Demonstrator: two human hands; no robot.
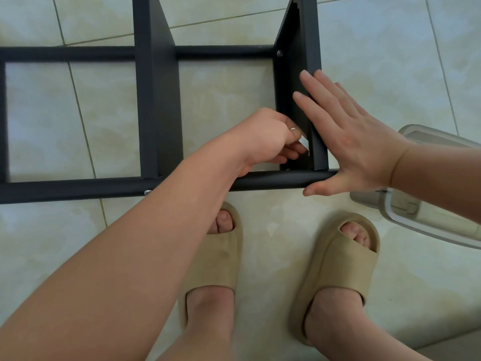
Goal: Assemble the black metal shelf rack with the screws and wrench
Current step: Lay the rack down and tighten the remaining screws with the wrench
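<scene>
The black metal shelf rack (pixel 158 100) lies on the tiled floor, with long tubes running left to right and flat shelf panels across them. My right hand (pixel 346 136) presses flat, fingers straight, against the outer face of the right-hand panel (pixel 309 48), its thumb on the near tube (pixel 273 179). My left hand (pixel 268 139) reaches inside that panel near its lower corner and pinches a small silvery tool, likely the wrench (pixel 304 145). A screw head (pixel 279 53) shows at the panel's far joint, another (pixel 147 192) on the near tube.
A clear plastic container with a grey-rimmed lid (pixel 426 204) sits on the floor to the right, under my right forearm. My feet in beige slides (pixel 338 261) stand just in front of the near tube. Pale floor tiles (pixel 377 48) surround the rack.
</scene>
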